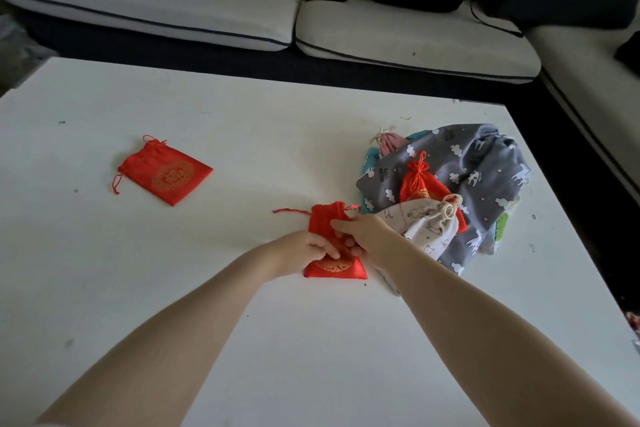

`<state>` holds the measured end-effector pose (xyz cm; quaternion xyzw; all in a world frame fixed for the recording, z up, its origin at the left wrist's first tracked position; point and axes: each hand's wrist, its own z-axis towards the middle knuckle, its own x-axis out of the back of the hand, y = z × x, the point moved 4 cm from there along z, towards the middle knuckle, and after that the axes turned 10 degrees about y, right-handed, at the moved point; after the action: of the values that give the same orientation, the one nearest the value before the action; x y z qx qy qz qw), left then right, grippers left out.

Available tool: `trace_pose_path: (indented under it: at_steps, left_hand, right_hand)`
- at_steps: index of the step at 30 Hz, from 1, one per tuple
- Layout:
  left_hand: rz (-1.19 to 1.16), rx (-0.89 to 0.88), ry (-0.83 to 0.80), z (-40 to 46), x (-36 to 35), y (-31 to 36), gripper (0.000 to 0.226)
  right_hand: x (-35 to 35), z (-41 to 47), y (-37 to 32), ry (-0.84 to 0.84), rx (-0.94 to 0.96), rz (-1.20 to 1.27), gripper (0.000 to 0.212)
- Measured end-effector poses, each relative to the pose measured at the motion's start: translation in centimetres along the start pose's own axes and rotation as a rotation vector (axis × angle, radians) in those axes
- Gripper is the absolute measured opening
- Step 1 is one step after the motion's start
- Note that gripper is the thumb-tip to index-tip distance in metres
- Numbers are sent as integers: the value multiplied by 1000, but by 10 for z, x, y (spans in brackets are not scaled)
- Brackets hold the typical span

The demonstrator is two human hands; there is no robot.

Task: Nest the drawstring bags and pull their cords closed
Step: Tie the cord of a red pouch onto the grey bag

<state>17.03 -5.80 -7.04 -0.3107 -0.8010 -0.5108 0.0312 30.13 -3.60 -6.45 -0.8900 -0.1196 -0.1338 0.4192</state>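
Both hands are on a small red drawstring bag (334,246) lying flat on the white table (242,340), roughly mid-table. The left hand (306,251) has its fingers curled onto the bag's middle, pinching the fabric. The right hand (363,234) comes in from the bag's right side with its fingers bent over the upper part near the gathered neck; looks like it's gripping too, but the fingertips are partly hidden so I can't swear how. The bag's red cord (289,211) trails out to the left of its neck.

Well to the left of that bag and a bit farther back sits a 2nd red bag (166,173) with a gold round pattern, flat, its cords loose, nothing near it.

Just right of the held bag is a pile: a big grey bag with white clouds (460,177), a small closed red pouch (420,180) on top of it, a cream printed bag (424,224) tied shut and touching the right wrist area, and a pink pouch (389,144) peeking out at the back. The pile runs close to the table's right edge.

Lots of bare tabletop in front of and left of the held bag. A white sofa (173,7) sits beyond the far edge.
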Motion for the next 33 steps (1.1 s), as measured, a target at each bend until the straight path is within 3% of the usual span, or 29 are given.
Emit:
trace_pose_path:
  at_steps: [2,5,8,12,13,15,16,20,24,26,29,33]
  left_hand:
    - [-53,46,-50,-6,-3,1,41]
    - [-76,99,-30,-12,-2,2,37]
    - [-68,132,150,-8,8,-3,29]
    - [270,180,549,-10,27,-15,7]
    - [327,203,604,-13,28,-18,21]
    - [341,201,565,-14,26,-24,49]
    - [340,172,518,-13,22,-27,52]
    - [446,88,398,-12,10,-31,31]
    - [251,-144,327,-26,0,3,6]
    - [257,-255,283,-36,-3,25,10]
    - [279,-333,213,-49,-6,54,9]
    - [341,-425,271,-63,1,84,13]
  right_hand:
    - [0,-6,1,-55,-2,-10,30]
    - [3,-12,-5,-6,22,102,22]
    - [11,-21,-6,3,53,122,23]
    - [17,-35,3,43,195,-373,21]
    - [16,-36,5,37,217,-417,28]
    - [10,-36,7,-14,232,-444,37]
    - [7,-37,9,-23,222,-447,38]
    - [6,-43,11,-24,170,-431,36]
    - [14,-50,23,2,35,-230,32]
    - [20,-56,24,73,-11,-87,33]
    - [32,-66,11,142,78,15,30]
    - [52,-86,-6,150,178,232,24]
